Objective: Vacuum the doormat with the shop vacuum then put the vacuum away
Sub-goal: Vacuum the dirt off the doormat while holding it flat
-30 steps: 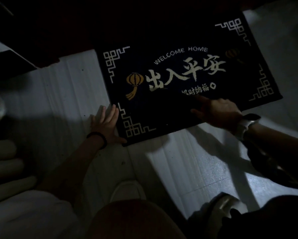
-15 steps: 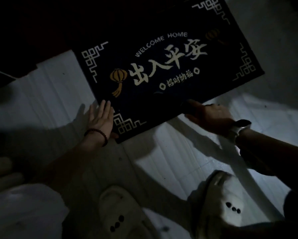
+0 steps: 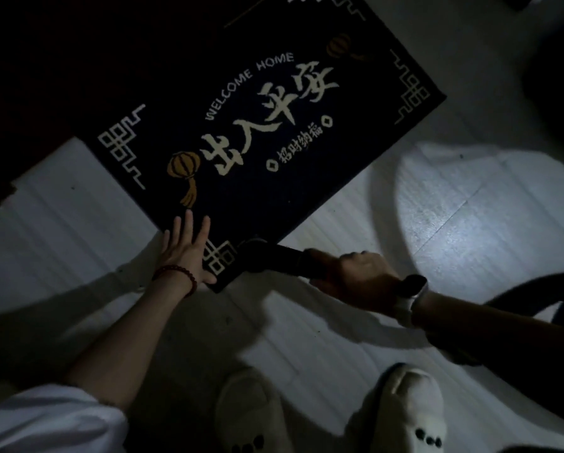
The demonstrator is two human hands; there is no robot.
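A dark doormat [image 3: 274, 197] with white "WELCOME HOME" lettering and gold lanterns lies tilted on the pale floor. My left hand [image 3: 184, 253] presses flat on the mat's near corner, fingers straight. My right hand [image 3: 352, 279] grips the black vacuum nozzle [image 3: 267, 259], whose tip rests on that same corner beside my left hand. The black hose [image 3: 535, 289] curves away behind my right forearm. The vacuum's body is out of sight.
My two white slippers [image 3: 251, 416] [image 3: 404, 410] stand on the pale floor just below the mat. Deep shadow covers the upper left. A dark shape [image 3: 555, 73] fills the upper right. A lit patch of floor lies to the right.
My right hand has moved with the nozzle from the mat's lower edge to its near corner, close to my left hand. The view has turned, so the mat looks more tilted.
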